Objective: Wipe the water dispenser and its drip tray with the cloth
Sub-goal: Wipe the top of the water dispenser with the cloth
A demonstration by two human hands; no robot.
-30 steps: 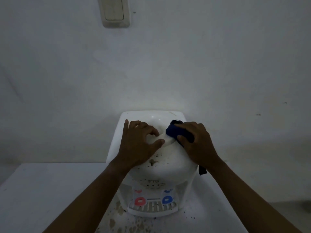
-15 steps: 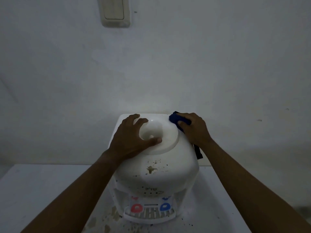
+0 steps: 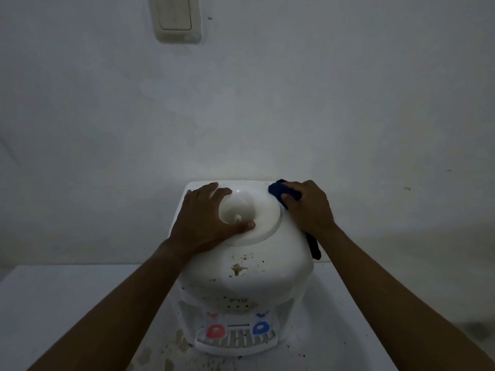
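Note:
A white tabletop water dispenser [image 3: 257,279] stands against the wall, its top speckled with brown stains. Its slotted drip tray [image 3: 235,342] sits at the bottom front, under a red tap [image 3: 216,331] and a blue tap [image 3: 260,328]. My left hand [image 3: 206,220] lies spread flat on the top, fingers around the left rim of the round bottle well [image 3: 261,212]. My right hand [image 3: 308,207] presses a dark blue cloth [image 3: 278,191] on the top's back right corner; a tail of the cloth hangs down the right side.
The dispenser rests on a white table [image 3: 67,311] with brown spots and crumbs around the tray. A pale wall stands close behind, with a light switch [image 3: 178,18] high up.
My right hand has slid the cloth from beside the well outward to the back right corner. My left hand has shifted left and spread around the well's rim.

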